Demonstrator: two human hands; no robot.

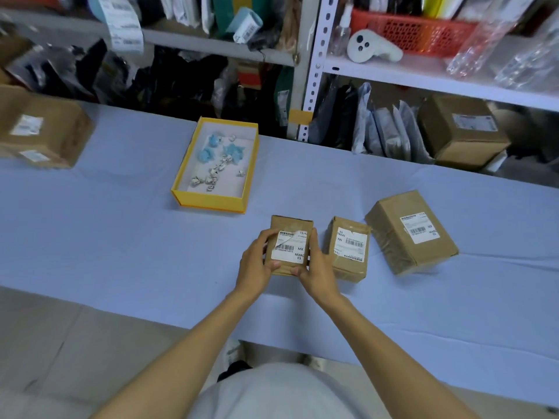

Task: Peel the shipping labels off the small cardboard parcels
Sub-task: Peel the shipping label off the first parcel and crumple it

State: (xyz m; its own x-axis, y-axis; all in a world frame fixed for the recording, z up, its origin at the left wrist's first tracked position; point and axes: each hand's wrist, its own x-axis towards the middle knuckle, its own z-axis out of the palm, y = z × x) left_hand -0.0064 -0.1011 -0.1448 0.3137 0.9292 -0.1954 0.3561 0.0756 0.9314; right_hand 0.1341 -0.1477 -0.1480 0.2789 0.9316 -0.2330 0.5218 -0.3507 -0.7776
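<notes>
— Three cardboard parcels on the blue table cloth [121, 237], right of centre. Nearest, the held parcel [291, 224], gripped by both hands and tipped up toward the camera.

— Fingers?

— Left hand [257, 261] wrapped round its left side, fingers curled over the edge, thumb pressing the front near the label's lower corner. Right hand [314, 267] clamped on the right side, fingers laid along that edge, thumb at the bottom.

— And the label [292, 246]?

— White, on the front face, torn and curling up at its upper middle, otherwise stuck flat.

— The other two?

— Second parcel [348, 249] just right of the right hand, label on top. Third parcel [411, 231] further right, bigger, set at an angle, label on top too.

— Elsewhere?

— Yellow box [211, 204] up and left of the hands, with crumpled white and blue scraps [217, 164] inside. Large carton [42, 131] at the left edge. Crowded shelves [423, 74] across the top.
</notes>
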